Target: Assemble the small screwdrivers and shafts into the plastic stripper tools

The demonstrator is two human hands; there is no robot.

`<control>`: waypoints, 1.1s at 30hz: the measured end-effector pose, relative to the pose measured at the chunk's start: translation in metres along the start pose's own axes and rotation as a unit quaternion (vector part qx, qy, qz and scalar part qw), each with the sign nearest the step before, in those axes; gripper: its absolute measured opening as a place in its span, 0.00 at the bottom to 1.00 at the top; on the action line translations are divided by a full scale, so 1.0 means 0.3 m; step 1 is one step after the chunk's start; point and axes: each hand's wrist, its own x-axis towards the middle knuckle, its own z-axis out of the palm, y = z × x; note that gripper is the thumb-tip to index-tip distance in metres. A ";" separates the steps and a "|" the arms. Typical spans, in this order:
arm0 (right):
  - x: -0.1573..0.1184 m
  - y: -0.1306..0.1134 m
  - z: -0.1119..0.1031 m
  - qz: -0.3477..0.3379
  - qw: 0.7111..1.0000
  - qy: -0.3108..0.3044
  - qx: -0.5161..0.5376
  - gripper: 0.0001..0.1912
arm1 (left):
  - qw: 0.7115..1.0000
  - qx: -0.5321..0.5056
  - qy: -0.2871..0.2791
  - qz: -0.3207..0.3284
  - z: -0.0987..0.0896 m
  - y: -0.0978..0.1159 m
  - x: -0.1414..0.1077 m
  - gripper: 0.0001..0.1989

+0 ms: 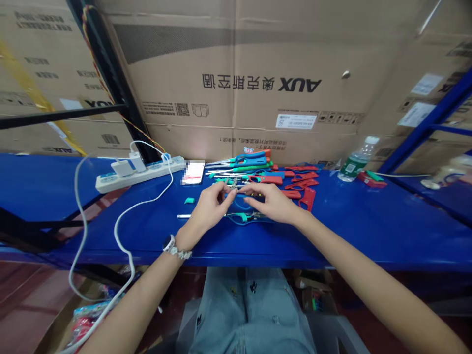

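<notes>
My left hand and my right hand meet over the blue table, fingertips pinched together around a small pale, metallic-looking lighter part. Its exact kind is too small to make out. Just below the hands lies an opened long-nosed lighter, its metal tube pointing left and a green trigger showing. A loose green trigger rests left of my left hand. Behind my fingers is a pile of long-nosed lighters in blue, green and red. Red handle shells are spread to the right, partly hidden by my right hand.
A white power strip with plugs and cables stands at left, near a phone. At right are a water bottle and a small red box. Large cardboard boxes form the back. A white cable hangs over the front edge.
</notes>
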 end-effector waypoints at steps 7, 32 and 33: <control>-0.068 -0.003 0.007 -0.023 0.992 -0.043 -0.116 0.24 | 0.980 -0.126 -0.052 -0.147 -0.028 -0.017 -0.016 0.20; -0.064 0.080 0.013 0.016 0.992 -0.127 -0.020 0.16 | 0.995 0.063 -0.072 -0.040 -0.069 -0.051 -0.053 0.19; -0.063 0.080 0.014 0.022 0.992 -0.124 -0.012 0.16 | 0.994 0.062 -0.089 -0.021 -0.071 -0.057 -0.056 0.18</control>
